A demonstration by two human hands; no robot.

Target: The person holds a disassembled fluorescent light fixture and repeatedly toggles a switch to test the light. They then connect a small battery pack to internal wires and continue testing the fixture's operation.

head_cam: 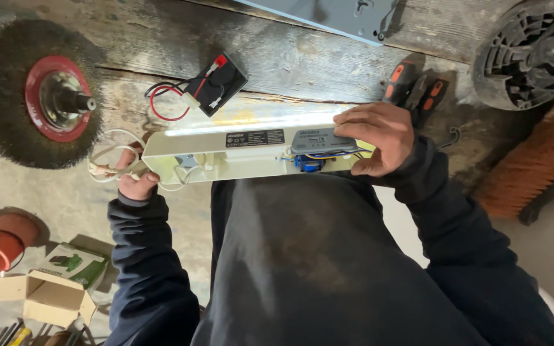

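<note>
2 hands are gripping a long cream lamp housing (226,157) just below the black battery (222,83): left hand (137,182) clenched on one end, right hand (376,138) grasping the other. It looks light and stiff; its loose white wires (107,160) seem fragile, so the ends suit holding.

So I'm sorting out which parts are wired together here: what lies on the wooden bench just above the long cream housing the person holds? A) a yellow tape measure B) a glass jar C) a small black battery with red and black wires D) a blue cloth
C: a small black battery with red and black wires lies on the wooden bench, just above the cream housing held between the left hand and right hand.
</note>
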